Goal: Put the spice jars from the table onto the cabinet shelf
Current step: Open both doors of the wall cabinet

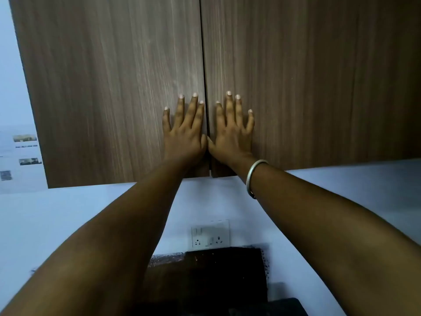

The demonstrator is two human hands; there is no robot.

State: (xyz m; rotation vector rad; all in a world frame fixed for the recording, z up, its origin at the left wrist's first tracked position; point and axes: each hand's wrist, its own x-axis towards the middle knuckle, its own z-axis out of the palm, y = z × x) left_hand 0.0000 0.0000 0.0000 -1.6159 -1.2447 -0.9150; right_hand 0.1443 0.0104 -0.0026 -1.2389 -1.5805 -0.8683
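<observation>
Well, going L to R: posters (21, 153) on the pale wall at far left, then the wall cabinet's left door (109, 87), shut. Left hand (184, 131) lies flat on it just beside the centre seam, fingers (180, 110) spread apart, gripping nothing. Right hand (232, 131) mirrors it on the right door (319, 76), fingers (238, 110) also splayed and empty; a metal bangle (252, 176) sits on that wrist. Thumbs nearly touch at the seam. Both hands are equally near it (no handle visible). The seam's long axis runs vertical, straight up between the two palms, so any door move prob. hinges on that edge. Below: a wall socket (210, 233) and a dark tabletop (205, 274). Spice jars aren't in view; the shelf is hidden behind the doors, so can't tell whether the jars are inside or down on the tabletop.
</observation>
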